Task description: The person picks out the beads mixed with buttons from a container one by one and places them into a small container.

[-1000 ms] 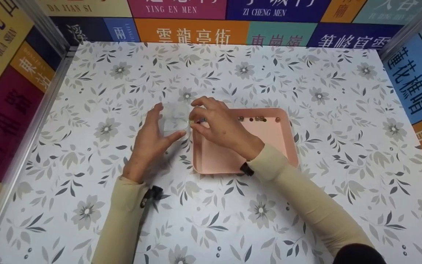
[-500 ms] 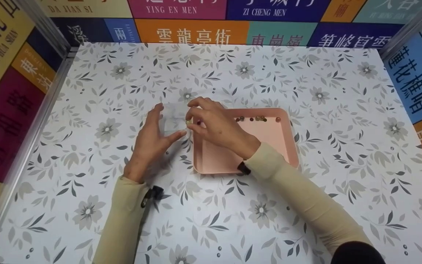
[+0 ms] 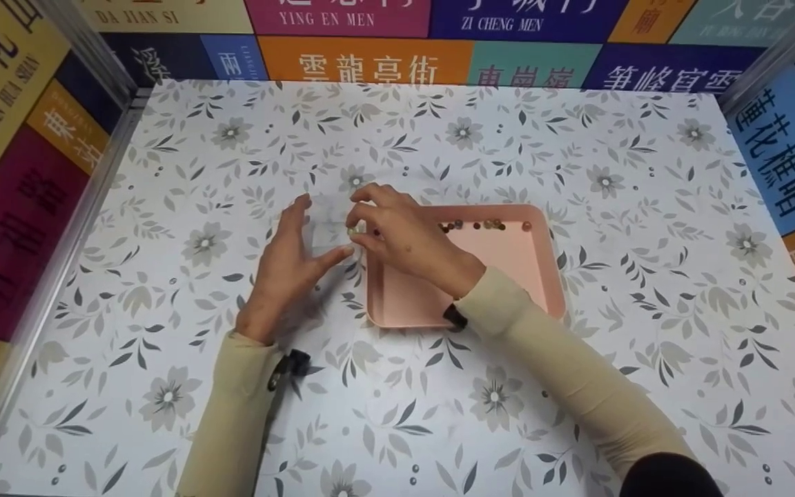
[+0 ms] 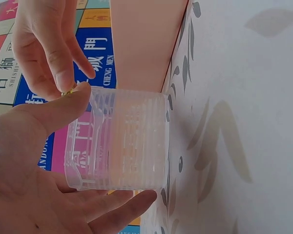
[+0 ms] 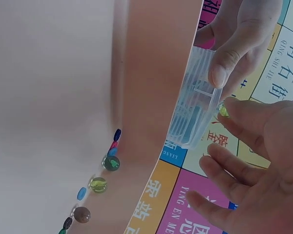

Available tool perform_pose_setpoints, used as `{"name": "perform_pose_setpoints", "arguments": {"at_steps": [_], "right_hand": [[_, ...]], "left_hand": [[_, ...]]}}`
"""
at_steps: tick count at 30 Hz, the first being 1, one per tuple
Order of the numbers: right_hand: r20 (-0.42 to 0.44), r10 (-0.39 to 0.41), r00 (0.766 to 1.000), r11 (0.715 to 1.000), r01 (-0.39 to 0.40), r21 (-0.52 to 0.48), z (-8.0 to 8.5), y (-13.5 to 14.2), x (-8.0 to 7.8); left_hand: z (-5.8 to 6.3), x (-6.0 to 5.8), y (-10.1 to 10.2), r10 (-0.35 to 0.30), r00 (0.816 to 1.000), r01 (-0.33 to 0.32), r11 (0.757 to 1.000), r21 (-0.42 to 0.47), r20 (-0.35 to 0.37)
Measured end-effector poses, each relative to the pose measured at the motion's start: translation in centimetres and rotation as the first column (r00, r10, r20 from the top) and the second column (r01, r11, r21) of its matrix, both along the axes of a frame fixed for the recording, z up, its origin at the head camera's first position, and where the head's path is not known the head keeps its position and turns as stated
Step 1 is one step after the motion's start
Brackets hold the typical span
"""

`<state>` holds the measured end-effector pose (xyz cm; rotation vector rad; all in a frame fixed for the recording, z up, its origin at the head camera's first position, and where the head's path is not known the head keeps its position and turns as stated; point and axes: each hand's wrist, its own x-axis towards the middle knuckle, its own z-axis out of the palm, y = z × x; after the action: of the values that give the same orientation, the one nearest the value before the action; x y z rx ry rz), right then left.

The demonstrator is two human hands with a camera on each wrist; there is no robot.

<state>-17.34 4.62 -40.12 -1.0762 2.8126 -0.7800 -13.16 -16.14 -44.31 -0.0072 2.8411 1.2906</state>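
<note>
Head view barely shows the clear box, pale on the desk beside the pink tray, held in the wide grip of the left hand, while the right hand pinches and mostly covers a yellow-green marble near the box's rim.

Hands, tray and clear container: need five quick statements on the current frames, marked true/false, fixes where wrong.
1. The right hand pinches a yellow-green marble. True.
2. Both hands are pinching marbles. False: the left hand holds the clear container.
3. The pink tray sits to the right of the clear container. True.
4. The other marbles line the tray's near side. False: the other marbles in view lie along its far side.
5. Flat pieces lie among the marbles in the tray. True.
</note>
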Motion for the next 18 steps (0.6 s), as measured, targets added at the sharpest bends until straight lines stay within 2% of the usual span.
{"name": "perform_pose_setpoints", "arguments": {"at_steps": [11, 18], "right_hand": [[-0.005, 0.002, 1.000, 1.000, -0.002, 0.018, -0.09, -0.38, -0.23], [0.010, -0.011, 1.000, 0.999, 0.010, 0.039, -0.15, -0.46, -0.40]], "left_hand": [[-0.24, -0.03, -0.20, -0.015, 1.000, 0.015, 1.000, -0.012, -0.027], [-0.25, 0.06, -0.11, -0.016, 1.000, 0.016, 1.000, 0.000, -0.020]]}}
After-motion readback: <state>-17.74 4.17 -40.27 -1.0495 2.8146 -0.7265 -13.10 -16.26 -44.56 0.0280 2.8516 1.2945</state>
